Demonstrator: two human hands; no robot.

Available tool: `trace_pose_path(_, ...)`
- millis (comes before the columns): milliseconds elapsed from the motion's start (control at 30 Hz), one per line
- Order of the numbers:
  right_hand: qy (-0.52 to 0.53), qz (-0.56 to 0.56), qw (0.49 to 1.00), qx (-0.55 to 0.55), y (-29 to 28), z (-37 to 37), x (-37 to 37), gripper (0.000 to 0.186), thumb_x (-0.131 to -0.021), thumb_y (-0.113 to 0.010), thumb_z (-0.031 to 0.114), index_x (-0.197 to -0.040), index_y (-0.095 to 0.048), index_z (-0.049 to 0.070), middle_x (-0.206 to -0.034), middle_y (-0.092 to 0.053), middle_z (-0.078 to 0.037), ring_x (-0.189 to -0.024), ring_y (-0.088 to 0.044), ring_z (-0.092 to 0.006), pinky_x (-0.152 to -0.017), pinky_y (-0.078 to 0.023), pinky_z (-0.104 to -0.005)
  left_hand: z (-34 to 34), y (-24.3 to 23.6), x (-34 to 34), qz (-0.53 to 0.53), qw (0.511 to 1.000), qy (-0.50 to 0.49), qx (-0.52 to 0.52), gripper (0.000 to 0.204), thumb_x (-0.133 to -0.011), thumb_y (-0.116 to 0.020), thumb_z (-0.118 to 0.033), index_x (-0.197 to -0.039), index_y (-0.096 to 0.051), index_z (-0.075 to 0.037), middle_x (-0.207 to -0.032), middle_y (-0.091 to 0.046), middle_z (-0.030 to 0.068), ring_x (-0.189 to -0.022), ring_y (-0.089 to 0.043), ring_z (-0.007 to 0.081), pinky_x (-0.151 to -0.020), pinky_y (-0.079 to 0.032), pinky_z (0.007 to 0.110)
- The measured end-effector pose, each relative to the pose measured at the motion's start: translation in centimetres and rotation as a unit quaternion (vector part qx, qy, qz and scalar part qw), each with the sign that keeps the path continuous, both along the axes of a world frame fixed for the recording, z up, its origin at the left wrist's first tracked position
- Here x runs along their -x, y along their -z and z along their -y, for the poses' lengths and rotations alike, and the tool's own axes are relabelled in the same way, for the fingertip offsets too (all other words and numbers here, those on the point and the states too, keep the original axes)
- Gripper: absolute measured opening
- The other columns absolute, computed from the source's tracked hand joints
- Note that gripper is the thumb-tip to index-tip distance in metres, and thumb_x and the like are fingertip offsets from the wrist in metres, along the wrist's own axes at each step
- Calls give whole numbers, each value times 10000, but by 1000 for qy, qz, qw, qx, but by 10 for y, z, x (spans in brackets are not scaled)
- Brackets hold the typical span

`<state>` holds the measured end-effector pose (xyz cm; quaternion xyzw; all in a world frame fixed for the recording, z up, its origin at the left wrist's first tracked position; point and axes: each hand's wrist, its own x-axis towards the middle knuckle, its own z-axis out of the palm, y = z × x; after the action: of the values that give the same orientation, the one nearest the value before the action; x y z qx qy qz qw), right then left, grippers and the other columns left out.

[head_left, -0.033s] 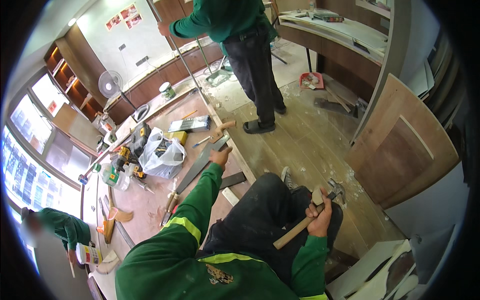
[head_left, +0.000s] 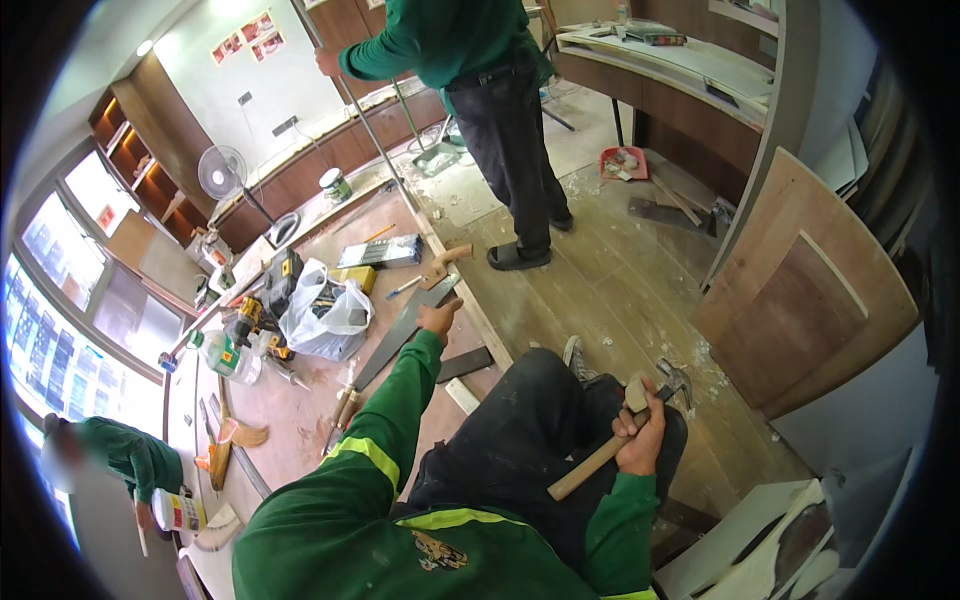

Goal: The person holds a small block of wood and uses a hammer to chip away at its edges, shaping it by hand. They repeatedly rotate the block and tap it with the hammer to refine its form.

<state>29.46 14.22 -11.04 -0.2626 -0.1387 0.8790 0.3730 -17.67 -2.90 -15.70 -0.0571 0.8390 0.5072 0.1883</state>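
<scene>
My right hand (head_left: 641, 440) is closed round a claw hammer (head_left: 585, 470), its metal head beyond the fingers and its wooden handle slanting down across my thigh. A small pale wooden piece (head_left: 635, 394) is pinched in the same hand, against the hammer. My left hand (head_left: 436, 319) lies at the edge of a handsaw (head_left: 395, 335), below the saw's wooden handle (head_left: 440, 266). One finger sticks out toward the right; the others look curled, and what is under them is hidden. A dark flat bar (head_left: 465, 363) and a pale strip (head_left: 462, 395) lie near this hand.
On the board surface are a white plastic bag (head_left: 328, 318), a yellow drill (head_left: 243, 320), a large clear bottle (head_left: 222, 355) and a hand broom (head_left: 243, 433). A co-worker (head_left: 500, 130) stands ahead holding a pole; another person (head_left: 135, 455) bends at far left. A wooden panel (head_left: 790, 270) leans right.
</scene>
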Motion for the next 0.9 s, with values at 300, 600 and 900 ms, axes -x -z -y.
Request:
trace_pose_path(300, -10, 8, 1000, -11, 1, 0, -2, 402, -1060, -573, 245, -1451, -624, 165, -930, -643, -19, -516, -419, -79, -486, -383, -275, -27, -145, -73, -83, 863, 103, -488, 922, -1047, -709, -326, -1745, -136, -143, -1741, -249, 196, -1557, -379, 375, -1252, -353, 497)
trace_pose_path(600, 12, 23, 1000, 11, 5, 1, 3, 363, -1061, -580, 241, -1404, -649, 146, -928, -657, -66, -493, -436, -81, -445, -383, -257, -113, -199, -181, -368, 739, 557, -90, 593, -1057, -679, -430, -1496, -591, -41, -1484, -601, 230, -1377, -590, 396, -1174, -448, 469)
trace_pose_path(900, 4, 43, 999, -4, 5, 3, 4, 396, -1054, -576, 253, -1429, -630, 138, -936, -643, -60, -515, -437, -82, -473, -388, -265, -109, -71, -214, -231, 767, 562, 205, 621, -1013, -562, -615, -1296, -767, -101, -1242, -770, 212, -1180, -719, 417, -1033, -542, 527)
